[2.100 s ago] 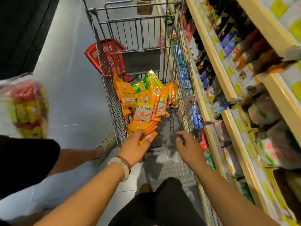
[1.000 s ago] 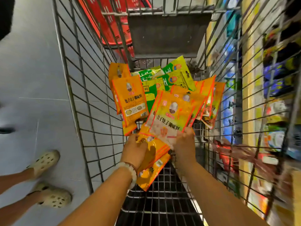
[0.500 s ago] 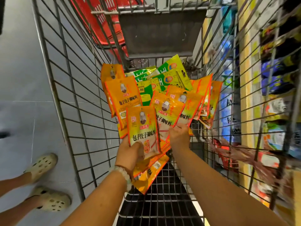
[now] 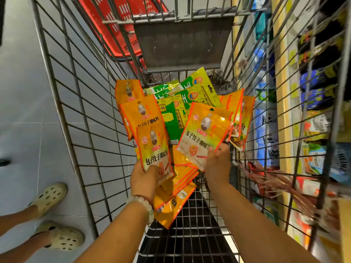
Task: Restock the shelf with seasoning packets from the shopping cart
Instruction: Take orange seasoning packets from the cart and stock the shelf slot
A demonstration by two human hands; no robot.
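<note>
Both hands are gripping orange seasoning packets inside the cart (image 4: 72, 111): left hand (image 4: 145, 177) pinching a stack (image 4: 154, 149), right hand (image 4: 217, 164) lifting one (image 4: 204, 130) by its lower edge. They are looking light, floppy and slick, so I am holding near the bottoms.

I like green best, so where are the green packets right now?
The green packets lie at the far end of the shopping cart, in the middle of the head view, between orange packets on both sides and just below the grey flap.

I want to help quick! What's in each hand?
Left hand: closed on an orange seasoning packet.
Right hand: closed on another orange packet.
</note>
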